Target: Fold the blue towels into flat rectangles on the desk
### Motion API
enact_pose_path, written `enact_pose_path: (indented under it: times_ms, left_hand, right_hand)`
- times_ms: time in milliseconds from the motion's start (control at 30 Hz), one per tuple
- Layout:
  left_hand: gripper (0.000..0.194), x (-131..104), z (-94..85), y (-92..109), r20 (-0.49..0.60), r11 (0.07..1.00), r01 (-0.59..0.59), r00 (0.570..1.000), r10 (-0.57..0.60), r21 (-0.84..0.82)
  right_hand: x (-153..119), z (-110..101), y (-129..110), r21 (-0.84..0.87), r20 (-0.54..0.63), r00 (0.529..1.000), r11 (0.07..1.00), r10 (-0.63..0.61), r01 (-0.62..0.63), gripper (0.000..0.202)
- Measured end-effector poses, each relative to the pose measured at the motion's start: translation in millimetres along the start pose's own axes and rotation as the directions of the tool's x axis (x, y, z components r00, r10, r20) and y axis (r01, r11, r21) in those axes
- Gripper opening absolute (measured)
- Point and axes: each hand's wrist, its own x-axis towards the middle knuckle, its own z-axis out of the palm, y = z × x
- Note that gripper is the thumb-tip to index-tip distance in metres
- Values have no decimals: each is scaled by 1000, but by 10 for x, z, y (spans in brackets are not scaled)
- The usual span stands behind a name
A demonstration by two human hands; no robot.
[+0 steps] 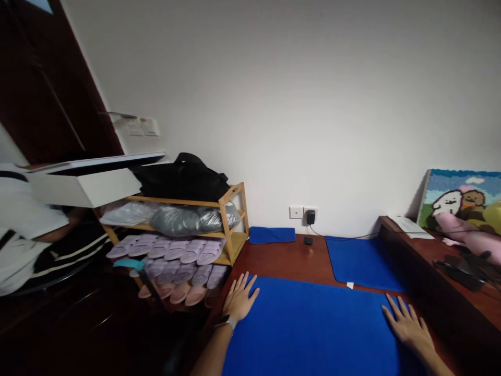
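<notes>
A large blue cloth lies spread flat on the reddish-brown table. My left hand, with a watch on the wrist, rests palm down on the cloth's far left corner, fingers apart. On the far right corner lies my right hand, also flat with its fingers spread. Behind the large cloth, to the right, is a smaller blue cloth with a white tag at its near edge. A folded blue cloth sits against the wall at the back left. Neither hand holds anything.
A wooden rack with rows of slippers and a black bag stands left of the table. A black plug is in the wall socket. On the right, a raised shelf bears a picture and a pink toy. A person sits far left.
</notes>
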Motion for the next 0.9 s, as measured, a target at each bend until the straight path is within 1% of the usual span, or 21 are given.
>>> enact_pose_path:
  times_ms: [100, 167, 233, 267, 300, 333, 367, 400, 433, 467, 500, 533, 567, 600, 633, 667, 700, 733, 767, 833, 900]
  left_hand:
    - [62, -17, 2, 7, -5, 1000, -2, 1000, 2, -16]
    - [63, -25, 13, 5, -2, 1000, -1, 1000, 1, -30]
    - [63, -28, 31, 0, -15, 999, -5, 1000, 5, -41]
    - [64, -28, 40, 0, -27, 999, -8, 1000, 7, -46]
    - [63, -29, 46, 1, -36, 999, -9, 999, 7, -49]
    - [63, -30, 47, 5, -41, 999, -8, 999, 6, -52]
    - [63, -32, 44, 11, -40, 998, -8, 999, 5, -55]
    - [63, -35, 36, 18, -37, 998, -6, 999, 4, -57]
    - [63, -39, 24, 27, -34, 998, -5, 999, 3, -58]
    - [62, -43, 10, 36, -31, 998, -4, 1000, 2, -57]
    - [62, -46, -6, 44, -29, 998, -3, 1000, 2, -56]
    - [61, -49, -22, 50, -28, 999, -3, 1000, 2, -53]
    - [61, -50, -36, 54, -26, 999, -1, 1000, 0, -48]
    - [60, -50, -48, 55, -23, 999, 2, 1000, -3, -42]
    - [59, -48, -56, 54, -20, 999, 5, 1000, -6, -36]
    - [59, -43, -60, 51, -18, 1000, 8, 1000, -9, -30]
    - [59, -36, -61, 46, -17, 1000, 11, 1000, -11, -24]
    - [58, -28, -58, 41, -19, 1000, 12, 1000, -13, -18]
    - [58, -17, -51, 34, -23, 1000, 12, 1000, -12, -13]
    - [58, 7, -29, 22, -32, 1000, 10, 999, -10, -4]
    - [59, 34, 1, 9, -40, 1000, 10, 999, -10, 2]
  right_hand:
    - [26, -99, 30, -66, 55, 997, 997, -46, 50, 73]
    - [68, -204, 5, -86, 106, 994, 996, -27, 36, 71]
    - [99, -347, -126, -107, 132, 990, 994, 40, -26, 71]
    - [98, -429, -255, -122, 122, 990, 991, 69, -54, 71]
    - [79, -514, -436, -137, 94, 993, 989, 77, -63, 70]
    - [38, -597, -670, -145, 51, 998, 989, 43, -36, 68]
    - [-25, -674, -954, -145, 3, 1000, 989, -28, 28, 65]
    - [-109, -741, -1283, -130, -45, 990, 983, -134, 127, 63]
    - [-211, -796, -1641, -83, -89, 958, 961, -272, 265, 61]
    - [-326, -835, -2014, -17, -87, 919, 923, -384, 384, 60]
    - [-444, -858, -2382, 60, -75, 881, 880, -467, 472, 60]
    - [-558, -864, -2725, 130, -67, 838, 828, -541, 545, 61]
    - [-659, -855, -3026, 183, -47, 804, 786, -592, 590, 63]
    - [-739, -832, -3268, 219, -19, 789, 768, -614, 602, 64]
    - [-792, -799, -3440, 245, 10, 784, 762, -621, 600, 66]
    - [-817, -757, -3535, 259, 38, 789, 769, -613, 585, 67]
    - [-814, -712, -3551, 264, 57, 802, 784, -595, 562, 68]
    - [-786, -665, -3491, 263, 68, 818, 801, -571, 537, 69]
    - [-739, -619, -3360, 257, 72, 838, 822, -541, 509, 69]
    - [-607, -538, -2923, 228, 66, 881, 867, -468, 443, 69]
    - [-463, -474, -2327, 182, 62, 931, 922, -359, 343, 69]
